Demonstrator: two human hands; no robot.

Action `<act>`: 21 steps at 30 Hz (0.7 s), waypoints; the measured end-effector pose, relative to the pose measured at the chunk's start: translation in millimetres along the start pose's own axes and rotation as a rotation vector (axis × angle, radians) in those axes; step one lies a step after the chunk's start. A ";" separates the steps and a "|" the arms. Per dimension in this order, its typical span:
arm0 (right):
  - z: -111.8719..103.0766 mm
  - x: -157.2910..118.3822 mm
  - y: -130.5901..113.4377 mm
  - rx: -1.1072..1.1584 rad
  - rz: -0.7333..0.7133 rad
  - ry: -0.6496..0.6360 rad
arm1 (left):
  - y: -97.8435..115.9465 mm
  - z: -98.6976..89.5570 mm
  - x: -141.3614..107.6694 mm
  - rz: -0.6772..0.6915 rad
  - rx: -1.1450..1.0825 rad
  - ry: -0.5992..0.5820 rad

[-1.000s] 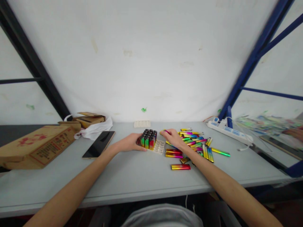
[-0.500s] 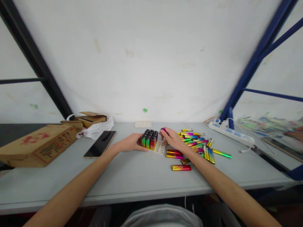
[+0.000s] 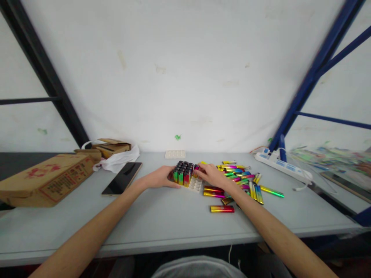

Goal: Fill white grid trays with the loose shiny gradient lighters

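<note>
the left hand [image 3: 161,177] grasps the left end of the tray [image 3: 196,185], thumb at its near edge, its other fingers mostly hidden by the block [image 3: 181,175] of upright lighters. the right hand [image 3: 213,176] pinches one purple lighter [image 3: 196,168] over the tray's far side, beside the block (whether its base is seated, i cannot tell).

what could go wrong: the purple lighter might catch on a cell rim or a neighbour if it comes down tilted, and a sideways push could topple it. if the left hand's hold slackened, the tray could slide or the block lean. the right forearm passes over the pile [image 3: 242,177], so a low sweep might scatter it.

counts: two hands; two trays, the spare tray [image 3: 175,154] lying by the wall [image 3: 185,77]; three lighters in the block's front row, over ten in all; over twenty in the pile, overlapping too much for certainty; one lone lighter [image 3: 222,209] nearest the table edge [image 3: 174,245]; one phone [image 3: 122,178]; one bag [image 3: 118,160].
</note>
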State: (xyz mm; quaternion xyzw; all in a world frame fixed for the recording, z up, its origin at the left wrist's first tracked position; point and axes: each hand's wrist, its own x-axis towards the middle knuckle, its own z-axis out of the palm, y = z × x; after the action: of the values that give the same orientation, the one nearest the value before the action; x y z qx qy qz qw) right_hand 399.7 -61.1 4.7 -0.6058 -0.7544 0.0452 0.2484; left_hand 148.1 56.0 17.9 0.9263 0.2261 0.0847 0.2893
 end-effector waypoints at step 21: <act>-30.6 -9.4 61.0 -0.206 -0.006 -0.005 | 0.4 -0.3 0.1 -0.036 0.014 0.016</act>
State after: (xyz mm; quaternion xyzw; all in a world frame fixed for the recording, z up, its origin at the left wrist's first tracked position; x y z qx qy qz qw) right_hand 468.5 -61.1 5.8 -0.6257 -0.7576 -0.0317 0.1831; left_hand 148.3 55.9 18.4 0.9234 0.2455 0.0855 0.2824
